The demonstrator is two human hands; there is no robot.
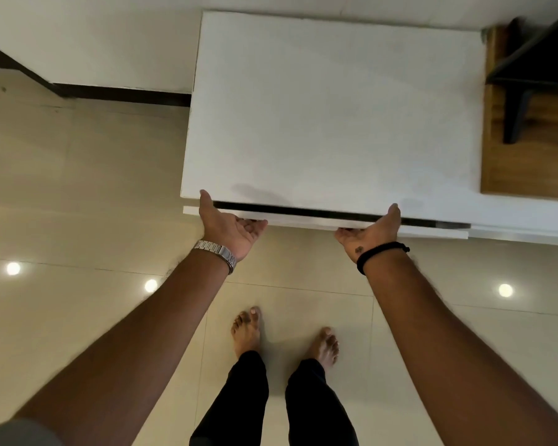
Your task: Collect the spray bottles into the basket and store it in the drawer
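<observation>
White laminate, stiff and smooth: drawer (303,220) sits just under the cabinet top's (335,107) front edge, open only a dark slit. Left hand (229,226) near its left corner, right hand (372,231) right of the middle, well apart, both cupped under the front panel's lip, thumbs on top. Probably rigid on runners, better held evenly at both ends. No basket or bottles visible.

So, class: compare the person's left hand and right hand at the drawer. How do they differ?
The left hand wears a silver metal watch; the right hand wears a black cord band. The left hand grips near the drawer front's left end; the right hand grips further along it. Both curl fingers under its edge, thumbs up.
</observation>
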